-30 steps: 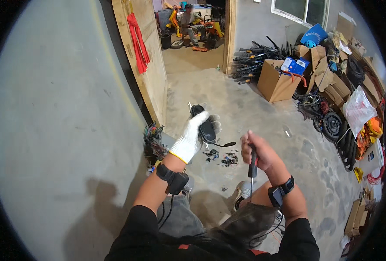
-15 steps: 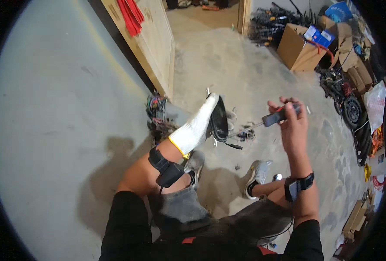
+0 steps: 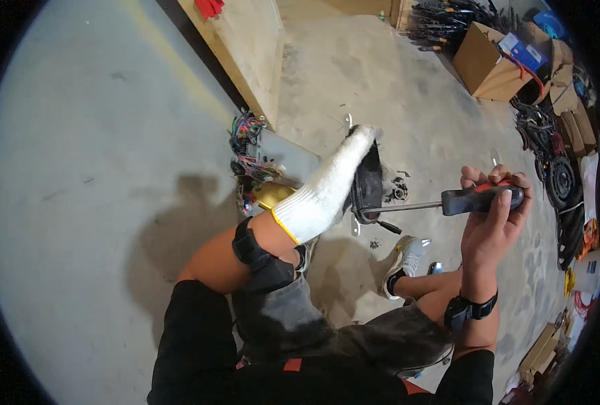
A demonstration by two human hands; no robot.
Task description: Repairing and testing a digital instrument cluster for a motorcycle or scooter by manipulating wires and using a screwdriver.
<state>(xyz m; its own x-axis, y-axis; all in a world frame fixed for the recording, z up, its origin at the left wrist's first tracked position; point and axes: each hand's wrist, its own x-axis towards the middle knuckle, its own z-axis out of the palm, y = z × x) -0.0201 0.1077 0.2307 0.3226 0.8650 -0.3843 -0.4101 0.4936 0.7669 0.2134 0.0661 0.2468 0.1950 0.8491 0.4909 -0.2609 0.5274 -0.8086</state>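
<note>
My left hand [image 3: 337,169], in a white knit glove with a yellow cuff, grips a black oblong housing [image 3: 369,192] that has metal tabs at both ends and a short cable ending in a black connector [image 3: 392,228]. In my right hand [image 3: 494,233] is a screwdriver [image 3: 474,201] with a black-and-red handle, held level, its fingers curled round it. The shaft reaches to the lower end of the housing, where the tip appears to touch it. Small dark parts [image 3: 400,187] lie on the floor just behind.
Bundled wires [image 3: 249,135] and a grey case [image 3: 290,156] lie by the wooden door [image 3: 263,64] at left, beside the grey wall [image 3: 77,135]. A cardboard box [image 3: 482,61] and piled parts line the right side. My shoes and legs are below.
My right hand has risen from low down, swung the screwdriver from upright to level, then moved rightward and slightly down with its shaft at the housing. My left hand has tilted the housing. The view has shifted.
</note>
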